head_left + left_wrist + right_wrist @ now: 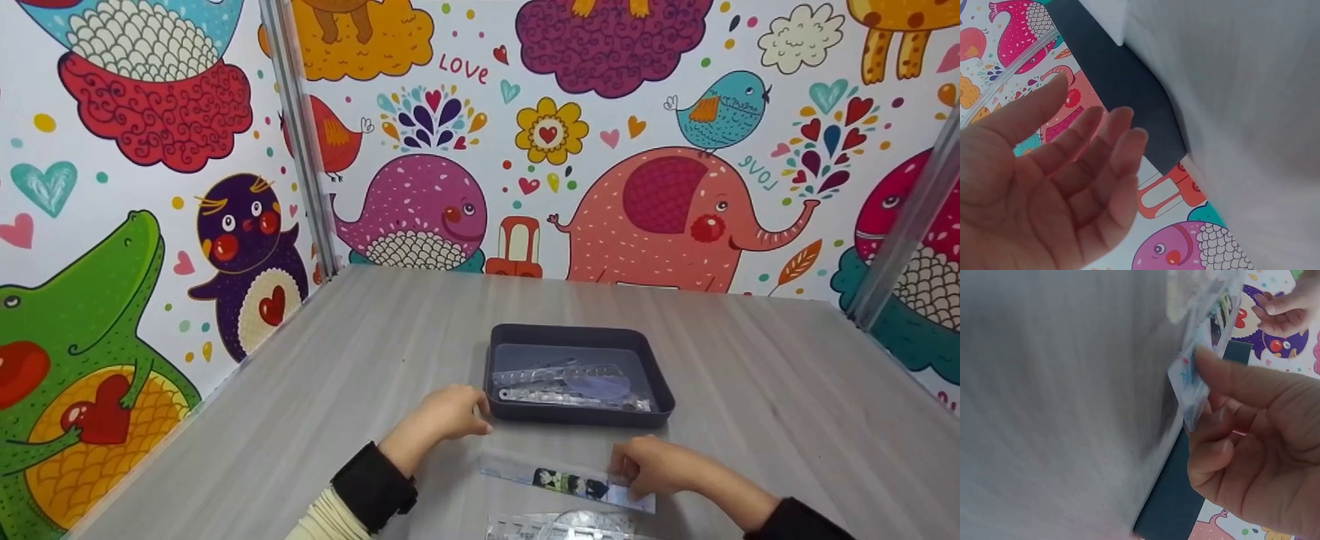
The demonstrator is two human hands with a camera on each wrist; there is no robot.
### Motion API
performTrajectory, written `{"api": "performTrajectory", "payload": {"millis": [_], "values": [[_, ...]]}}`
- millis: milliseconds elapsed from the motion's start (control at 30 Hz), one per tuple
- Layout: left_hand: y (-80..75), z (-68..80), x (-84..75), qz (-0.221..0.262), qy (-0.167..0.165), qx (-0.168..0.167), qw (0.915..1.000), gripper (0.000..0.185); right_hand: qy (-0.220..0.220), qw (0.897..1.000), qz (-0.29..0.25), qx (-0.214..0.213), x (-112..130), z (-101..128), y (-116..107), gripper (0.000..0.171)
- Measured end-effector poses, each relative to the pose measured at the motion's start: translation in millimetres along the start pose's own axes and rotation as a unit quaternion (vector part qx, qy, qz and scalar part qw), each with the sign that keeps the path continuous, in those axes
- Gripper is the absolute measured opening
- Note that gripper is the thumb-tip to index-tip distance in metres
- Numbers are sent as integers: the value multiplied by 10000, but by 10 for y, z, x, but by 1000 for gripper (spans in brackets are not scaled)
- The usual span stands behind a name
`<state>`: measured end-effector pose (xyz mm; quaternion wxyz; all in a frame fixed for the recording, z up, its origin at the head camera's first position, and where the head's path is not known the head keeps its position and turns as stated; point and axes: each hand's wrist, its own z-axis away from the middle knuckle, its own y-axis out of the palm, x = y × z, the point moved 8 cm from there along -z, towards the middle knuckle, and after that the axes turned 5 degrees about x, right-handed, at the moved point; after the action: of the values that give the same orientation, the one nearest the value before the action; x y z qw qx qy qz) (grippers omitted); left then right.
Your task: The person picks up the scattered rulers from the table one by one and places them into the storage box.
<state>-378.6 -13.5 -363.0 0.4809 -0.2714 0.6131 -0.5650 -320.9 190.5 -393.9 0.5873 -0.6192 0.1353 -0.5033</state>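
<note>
My right hand pinches one end of a long, clear plastic ruler pouch with a cartoon picture strip. In the right wrist view, thumb and fingers hold the corner of this pouch, just off the table. My left hand holds nothing, its fingers loosely bent, beside the front left corner of a dark grey tray. Inside the tray lie clear rulers and a pale purple translucent piece. Nearer to me, a clear protractor and a clear ruler lie on the table, partly cut off.
The grey wood-grain table runs back to a wall printed with cartoon animals. Metal posts stand at its corners. The tray's raised rim surrounds its contents.
</note>
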Motion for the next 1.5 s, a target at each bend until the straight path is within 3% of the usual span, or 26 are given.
{"api": "performTrajectory", "payload": {"millis": [167,333,500,600,767,933,1033,1100,1200,1433,1500], "values": [[6,11,7,-53,-20,35,10000,23,-470,9986,-238,-1,69,57,-102,17],[-25,33,16,-70,85,-128,9999,17,-855,9954,-296,-317,106,139,-348,16],[-28,34,16,-10,81,-131,9999,17,-480,9950,-245,-839,44,158,-659,14],[-24,35,0,17,84,-102,9999,18,-78,9895,216,-1426,4,132,-841,14],[-19,48,-34,9,133,-90,9999,19,675,9589,1066,-2543,-141,24,-1038,17],[-6,51,-50,-58,165,-110,9998,20,888,9171,1671,-3509,-264,-63,-1033,15],[4,49,-45,-58,163,-92,9998,20,837,8975,2043,-3818,-310,-111,-987,13],[8,48,-38,-62,183,-94,9998,20,851,8913,2265,-3835,-356,-158,-947,12],[13,41,-29,-68,230,-101,9997,20,897,8911,2477,-3694,-435,-226,-889,9],[24,24,4,-49,84,-26,9999,17,1048,9105,2452,-3161,-564,-312,-785,12],[34,17,17,-55,24,-1,10000,17,1040,9118,2471,-3112,-577,-334,-769,10]]}}
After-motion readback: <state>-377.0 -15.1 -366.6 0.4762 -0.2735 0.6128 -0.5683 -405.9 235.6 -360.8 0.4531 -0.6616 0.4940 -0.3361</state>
